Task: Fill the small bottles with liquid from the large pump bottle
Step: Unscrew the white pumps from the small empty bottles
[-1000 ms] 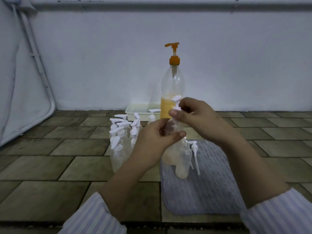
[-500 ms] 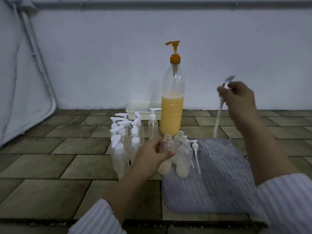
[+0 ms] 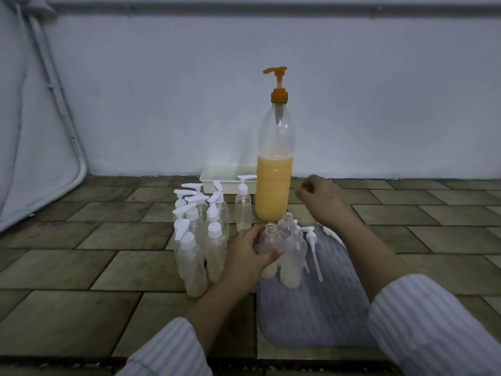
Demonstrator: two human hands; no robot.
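At twelve o'clock, against the wall, the large pump bottle (image 3: 273, 185) stands about half full of orange liquid, its spout pointing toward nine o'clock. Half a second ago the right hand (image 3: 322, 200) was raised toward two o'clock, holding a white pump with its long dip tube; now that hand has dropped to just right of the big bottle, fingers loosely curled and holding nothing. A pump head (image 3: 329, 231) now peeks out from behind that wrist on the grey mat (image 3: 311, 316), close to another loose pump (image 3: 311, 245) at the mat's far edge; it is probably the one just let go, though I cannot be sure.

The left hand (image 3: 248, 260) has stayed clamped around the uncapped small bottle (image 3: 269, 240), thumb across its front, holding it upright at the mat's near-left corner beside two other open bottles (image 3: 292, 256). Capped bottles (image 3: 200, 234) cluster toward ten o'clock, with a white tray (image 3: 217, 183) behind them.

With the cap off and the right hand free, the opening step looks done. The likely next step is bringing the open neck under the orange spout while the free hand presses the pump; the narrow neck makes spilling a risk
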